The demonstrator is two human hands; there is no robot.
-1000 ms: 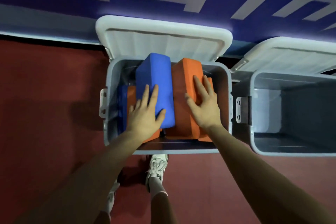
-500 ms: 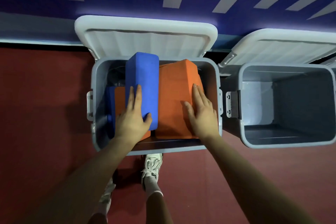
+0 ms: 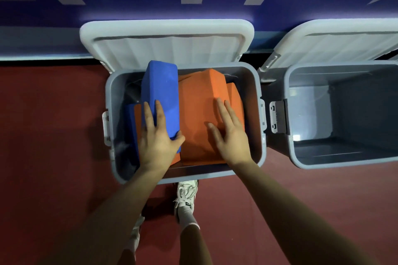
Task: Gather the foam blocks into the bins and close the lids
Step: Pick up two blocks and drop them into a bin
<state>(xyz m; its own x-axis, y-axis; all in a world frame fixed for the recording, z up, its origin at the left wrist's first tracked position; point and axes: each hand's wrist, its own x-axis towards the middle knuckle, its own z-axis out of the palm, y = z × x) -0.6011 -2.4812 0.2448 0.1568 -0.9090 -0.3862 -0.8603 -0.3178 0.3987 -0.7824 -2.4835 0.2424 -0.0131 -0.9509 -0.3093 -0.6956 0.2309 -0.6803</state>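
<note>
Here, left hand (image 3: 158, 142) gripping blue block (image 3: 161, 94), right hand (image 3: 231, 135) flat on orange block (image 3: 200, 114)

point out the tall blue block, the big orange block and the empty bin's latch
tall blue block (image 3: 161, 90): head view, on its broad top face
big orange block (image 3: 198, 114): head view, on its top face
empty bin's latch (image 3: 277, 116): head view, on its dark plate

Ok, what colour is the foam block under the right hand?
Orange foam block, clear in the head view under the right hand.
</note>
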